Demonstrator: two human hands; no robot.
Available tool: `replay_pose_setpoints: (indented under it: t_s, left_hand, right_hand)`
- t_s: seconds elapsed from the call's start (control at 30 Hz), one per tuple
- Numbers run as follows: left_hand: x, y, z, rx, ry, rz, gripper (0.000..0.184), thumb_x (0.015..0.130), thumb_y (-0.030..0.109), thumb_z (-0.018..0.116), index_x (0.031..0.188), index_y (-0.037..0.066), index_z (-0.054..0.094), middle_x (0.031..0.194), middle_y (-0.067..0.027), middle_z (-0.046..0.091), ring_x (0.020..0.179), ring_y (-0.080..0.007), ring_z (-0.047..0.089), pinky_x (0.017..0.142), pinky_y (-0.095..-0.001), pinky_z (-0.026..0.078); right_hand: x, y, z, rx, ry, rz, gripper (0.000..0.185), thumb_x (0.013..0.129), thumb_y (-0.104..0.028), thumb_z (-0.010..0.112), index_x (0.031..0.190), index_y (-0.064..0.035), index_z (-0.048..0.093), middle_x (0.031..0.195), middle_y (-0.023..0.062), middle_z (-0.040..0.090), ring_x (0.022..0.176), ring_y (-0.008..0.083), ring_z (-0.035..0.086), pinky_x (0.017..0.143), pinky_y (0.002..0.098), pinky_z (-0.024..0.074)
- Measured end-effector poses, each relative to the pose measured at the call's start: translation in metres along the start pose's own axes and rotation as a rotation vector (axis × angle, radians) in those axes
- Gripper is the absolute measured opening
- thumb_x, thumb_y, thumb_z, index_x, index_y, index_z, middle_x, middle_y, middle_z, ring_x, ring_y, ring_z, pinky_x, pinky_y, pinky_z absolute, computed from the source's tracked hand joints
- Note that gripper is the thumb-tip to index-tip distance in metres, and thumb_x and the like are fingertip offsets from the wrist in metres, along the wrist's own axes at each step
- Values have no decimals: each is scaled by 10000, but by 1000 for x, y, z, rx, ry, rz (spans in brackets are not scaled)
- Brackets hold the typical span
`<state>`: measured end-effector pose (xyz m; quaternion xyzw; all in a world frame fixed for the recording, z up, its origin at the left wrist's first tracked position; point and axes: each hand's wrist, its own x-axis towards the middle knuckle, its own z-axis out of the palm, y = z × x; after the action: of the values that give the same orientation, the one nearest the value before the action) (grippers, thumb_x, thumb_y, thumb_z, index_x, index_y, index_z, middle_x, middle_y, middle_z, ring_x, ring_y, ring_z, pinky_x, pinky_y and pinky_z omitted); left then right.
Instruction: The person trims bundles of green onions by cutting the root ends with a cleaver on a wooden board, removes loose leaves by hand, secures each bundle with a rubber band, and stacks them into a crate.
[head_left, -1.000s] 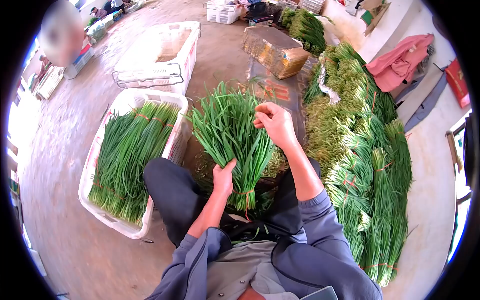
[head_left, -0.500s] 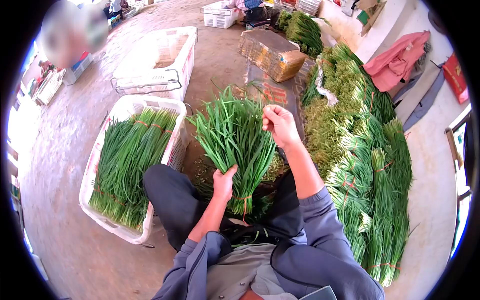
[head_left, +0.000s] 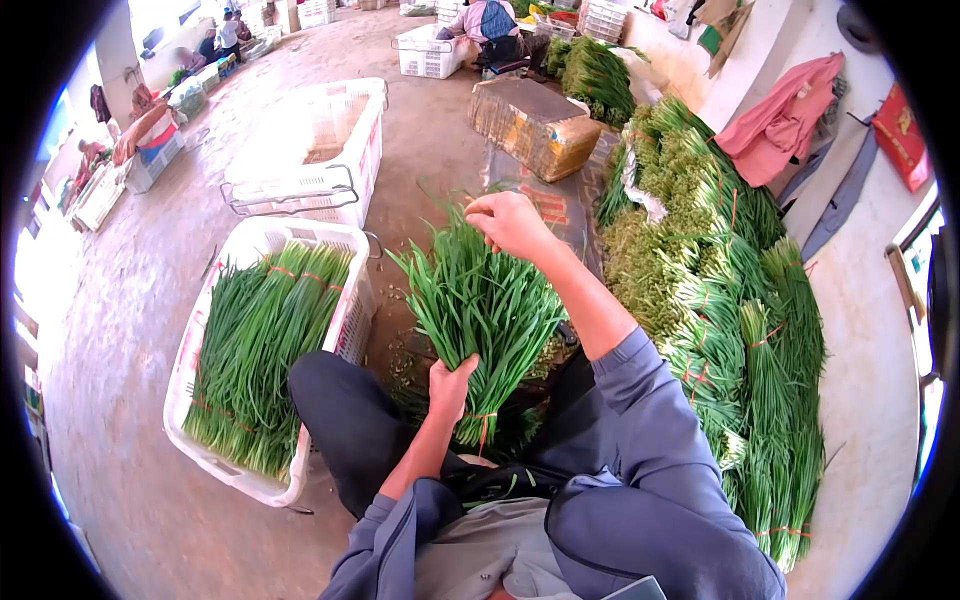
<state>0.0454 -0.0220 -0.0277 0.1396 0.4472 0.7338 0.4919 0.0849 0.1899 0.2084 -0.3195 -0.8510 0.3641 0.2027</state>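
Leftward across the leaf tips is where my right hand (head_left: 512, 224) has gone since half a second ago, from the bunch's right side, and the view has tipped so the crates sit lower. My left hand (head_left: 450, 388) is closed around the green bunch (head_left: 480, 300) between the knees, leaves fanning away from me. On the right, thumb and fingers draw together; whether they pinch a blade, I cannot tell.

I judge this bunch part-done: an orange band (head_left: 482, 416) circles its stems, but stray blades poke from its top. Banded bundles (head_left: 270, 340) fill much of the white crate (head_left: 357, 318); the green pile (head_left: 690, 270) on my right is large, some of it banded.

For room, floor (head_left: 110, 400) shows left of the crate and in a narrow strip between crate and bunch. My left knee (head_left: 325, 390) crowds the crate's edge, the pile bounds my right, and a cardboard box (head_left: 530, 125) stands ahead.
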Motion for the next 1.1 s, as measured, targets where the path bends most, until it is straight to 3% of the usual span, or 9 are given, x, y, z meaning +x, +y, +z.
replay_pose_setpoints:
  t_s: [0.33, 0.4, 0.43, 0.5, 0.63, 0.77, 0.97, 1.03, 1.1]
  left_hand:
    - [0, -1, -1, -5, -42, 27, 202, 912, 6, 697, 1112, -9, 718, 1080, -47, 735, 940, -139, 674, 871, -306, 516]
    - [1, 3, 0, 10, -37, 32, 200, 912, 5, 698, 1109, -9, 720, 1082, -45, 735, 941, -137, 673, 874, -304, 513]
    - [2, 4, 0, 3, -36, 28, 216, 912, -2, 695, 1127, 0, 716, 1094, -43, 733, 954, -141, 673, 885, -308, 508]
    - [-1, 4, 0, -3, -32, 22, 233, 912, -9, 692, 1144, 8, 713, 1106, -41, 730, 968, -145, 673, 897, -311, 502]
    - [-2, 6, 3, -5, -18, 34, 216, 910, 8, 707, 1125, -7, 723, 1091, -46, 736, 946, -138, 673, 881, -302, 511]
    - [-2, 5, 6, 6, -22, 23, 220, 906, -3, 707, 1126, -13, 722, 1098, -54, 737, 953, -141, 675, 892, -306, 512]
    - [-3, 1, 2, -2, -32, 31, 213, 905, -6, 707, 1118, -14, 725, 1085, -53, 740, 937, -139, 679, 883, -299, 515]
    - [-3, 3, 3, -3, -39, 37, 211, 905, -7, 705, 1115, -14, 726, 1079, -50, 741, 932, -139, 679, 879, -297, 516]
    - [-3, 4, 4, 25, -37, 36, 210, 904, -5, 703, 1113, -12, 728, 1072, -43, 741, 924, -136, 678, 870, -294, 517]
  right_hand:
    - [8, 21, 7, 122, -77, 66, 184, 946, -162, 696, 1011, 3, 744, 717, 38, 683, 522, 99, 584, 499, 273, 508]
    - [4, 26, 4, 451, 90, 140, 155, 949, -160, 688, 931, -7, 711, 726, 19, 662, 526, 97, 564, 488, 262, 492]
    - [6, 34, -5, 447, 90, 144, 155, 949, -160, 688, 931, -7, 711, 726, 19, 662, 526, 97, 564, 488, 262, 492]
    - [11, 49, -30, 867, 319, 73, 135, 957, -147, 665, 892, -29, 663, 744, 12, 648, 539, 95, 556, 481, 248, 477]
    - [-5, 52, -64, 687, 271, 169, 77, 936, -89, 648, 916, -16, 637, 766, 49, 668, 563, 108, 607, 502, 250, 517]
    - [-15, 66, -60, 204, 36, 142, 241, 917, -84, 669, 1129, 31, 691, 750, 86, 694, 595, 132, 681, 542, 283, 584]
    - [-16, 62, -52, -4, 108, 148, 230, 923, -178, 671, 1028, 10, 753, 752, 104, 720, 592, 151, 677, 556, 316, 566]
    - [-10, 70, -52, -229, 63, 106, 245, 895, -233, 695, 969, -13, 776, 711, 102, 714, 584, 162, 665, 562, 335, 536]
    - [-12, 75, -50, -200, 25, 148, 238, 879, -249, 713, 933, -29, 785, 675, 94, 699, 576, 157, 653, 559, 337, 523]
